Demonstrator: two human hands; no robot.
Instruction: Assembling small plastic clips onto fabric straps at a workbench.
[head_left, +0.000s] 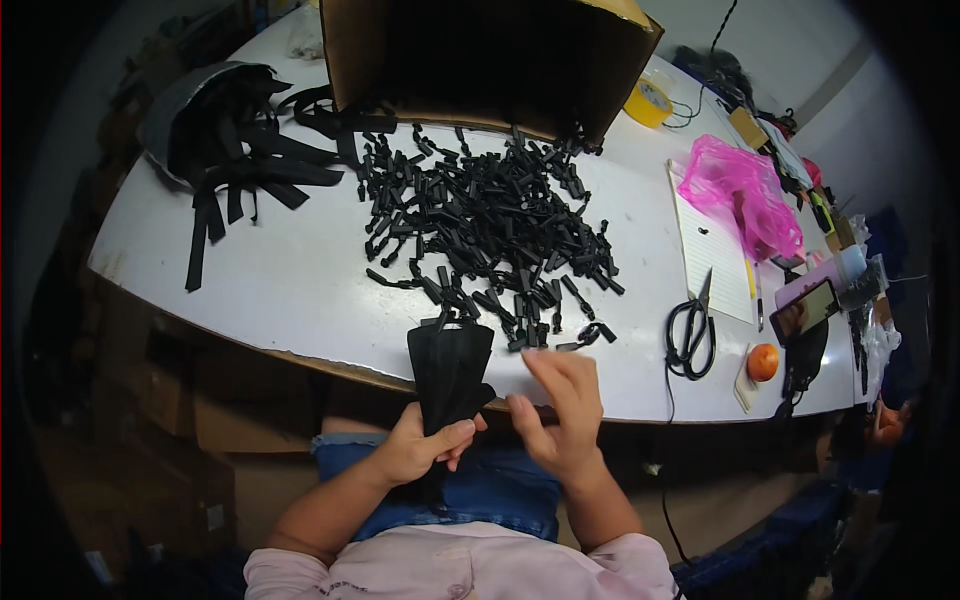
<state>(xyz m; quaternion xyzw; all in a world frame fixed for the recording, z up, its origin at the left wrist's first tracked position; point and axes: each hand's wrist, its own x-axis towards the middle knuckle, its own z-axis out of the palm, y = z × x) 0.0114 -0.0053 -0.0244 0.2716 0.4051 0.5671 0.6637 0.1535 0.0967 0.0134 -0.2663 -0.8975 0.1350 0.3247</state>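
Note:
My left hand [418, 447] grips a bundle of black fabric straps [448, 368] that fans upward over the table's near edge. My right hand [563, 405] hovers just to the right of the bundle with fingers apart and nothing in it, close to the near fringe of a big heap of small black strap pieces [490, 225] spread over the white table [290, 280]. A single looped piece [590, 336] lies just above my right fingers.
An open cardboard box [480, 55] lies on its side behind the heap. Long black straps [250, 160] sit at the far left. To the right are black scissors [692, 330], a lined pad [710, 250], a pink plastic bag [745, 190], a yellow tape roll [648, 102], a phone [805, 310] and an orange ball [763, 362].

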